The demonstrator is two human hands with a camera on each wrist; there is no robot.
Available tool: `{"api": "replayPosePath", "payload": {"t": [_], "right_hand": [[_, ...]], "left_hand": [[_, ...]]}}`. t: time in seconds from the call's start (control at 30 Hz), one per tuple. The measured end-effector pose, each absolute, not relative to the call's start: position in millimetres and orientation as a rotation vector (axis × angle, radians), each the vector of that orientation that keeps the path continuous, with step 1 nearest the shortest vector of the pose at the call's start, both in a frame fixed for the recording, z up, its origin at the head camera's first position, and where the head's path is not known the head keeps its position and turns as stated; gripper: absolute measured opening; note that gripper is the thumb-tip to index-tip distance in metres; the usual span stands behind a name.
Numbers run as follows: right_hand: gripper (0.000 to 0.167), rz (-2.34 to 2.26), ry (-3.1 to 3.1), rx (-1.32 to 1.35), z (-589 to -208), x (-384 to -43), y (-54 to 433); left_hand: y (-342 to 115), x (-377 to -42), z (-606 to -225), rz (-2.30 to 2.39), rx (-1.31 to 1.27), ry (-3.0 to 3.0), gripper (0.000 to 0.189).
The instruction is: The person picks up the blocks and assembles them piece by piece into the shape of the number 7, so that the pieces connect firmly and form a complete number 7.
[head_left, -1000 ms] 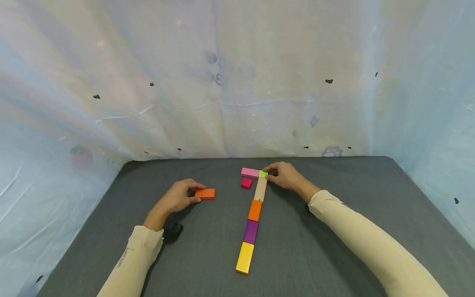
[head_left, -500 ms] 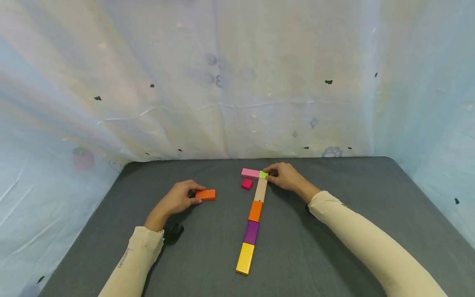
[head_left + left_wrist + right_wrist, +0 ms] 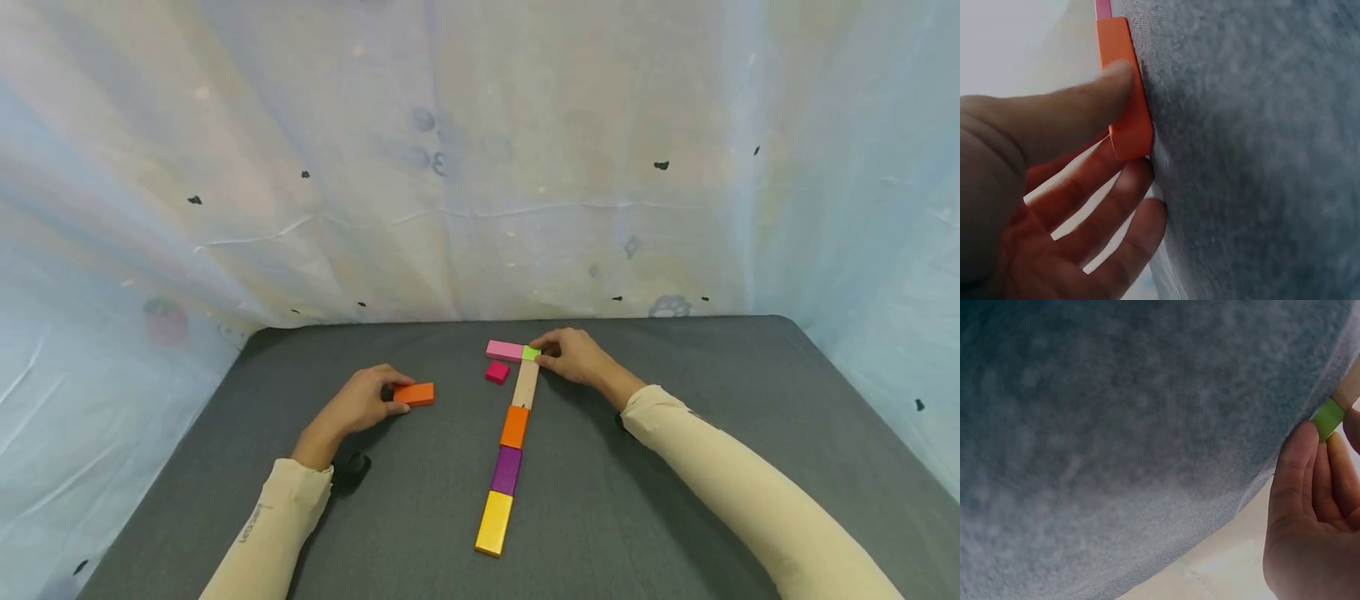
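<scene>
On the left of the cloth, my left hand (image 3: pixel 362 398) pinches an orange block (image 3: pixel 416 394) between thumb and fingers; the left wrist view shows the thumb lying across the orange block (image 3: pixel 1129 112). My right hand (image 3: pixel 577 357) holds a small light-green block (image 3: pixel 530 353) by its sides at the far end of a row. That green block (image 3: pixel 1327 419) touches a pink block (image 3: pixel 505 350) on its left and a plain wooden block (image 3: pixel 526 383) on its near side. A small red block (image 3: pixel 497 372) lies apart, just below the pink one.
From the wooden block the row runs toward me through an orange block (image 3: pixel 513 427), a purple block (image 3: pixel 506 471) and a yellow block (image 3: pixel 494 523). Dark grey cloth (image 3: pixel 637 500) covers the table. A pale patterned sheet (image 3: pixel 480 167) hangs behind and at both sides.
</scene>
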State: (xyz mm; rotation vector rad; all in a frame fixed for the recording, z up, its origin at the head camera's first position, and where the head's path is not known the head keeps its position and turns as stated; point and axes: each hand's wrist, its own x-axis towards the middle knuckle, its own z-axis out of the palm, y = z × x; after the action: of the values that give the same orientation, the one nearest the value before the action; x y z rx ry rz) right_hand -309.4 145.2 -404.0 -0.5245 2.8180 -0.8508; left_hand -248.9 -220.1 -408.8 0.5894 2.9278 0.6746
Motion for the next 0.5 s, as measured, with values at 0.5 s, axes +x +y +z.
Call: {"api": "replayPosePath", "payload": {"t": [0.5], "right_hand": [[0.036,-0.828,2.828,-0.536,-404.4,-307.2,145.0]], "left_hand": [[-204.7,-254.6,-401.1,0.532,0.669,2.966,0.037]]}}
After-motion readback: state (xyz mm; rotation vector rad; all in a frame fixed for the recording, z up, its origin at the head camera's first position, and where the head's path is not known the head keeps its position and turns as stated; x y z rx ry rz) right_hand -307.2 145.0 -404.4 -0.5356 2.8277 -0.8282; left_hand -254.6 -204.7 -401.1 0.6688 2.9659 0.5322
